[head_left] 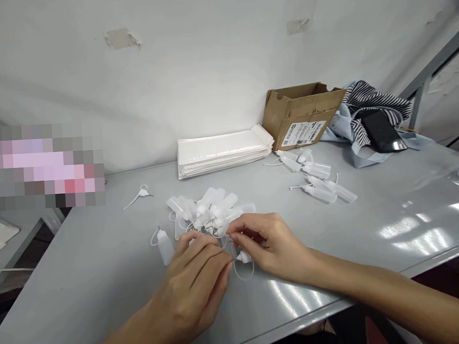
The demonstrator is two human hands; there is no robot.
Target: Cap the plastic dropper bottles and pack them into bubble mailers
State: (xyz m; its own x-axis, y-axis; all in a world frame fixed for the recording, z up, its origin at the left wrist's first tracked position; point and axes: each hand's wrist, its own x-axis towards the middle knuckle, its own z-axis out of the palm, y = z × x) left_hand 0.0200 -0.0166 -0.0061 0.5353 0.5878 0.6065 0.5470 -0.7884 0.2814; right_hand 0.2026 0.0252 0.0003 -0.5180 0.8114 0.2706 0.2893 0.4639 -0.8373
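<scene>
Beside the right hand (274, 244), a nozzle (244, 257) points left, long axis crosswise.

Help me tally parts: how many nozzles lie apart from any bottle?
1 in view: a nozzle left of the bottle pile. The left hand, right hand or pile may hide others.

Looking on from the wearer's head, up above and just behind the left hand (195, 284) and right hand (273, 241), facing forward and tipped down. Close in on both, catching them low and near the middle! Taking in the table (105, 291) on either side of them, then past them to the box (299, 119), farther off, and up the wall (152, 94) beyond.
</scene>
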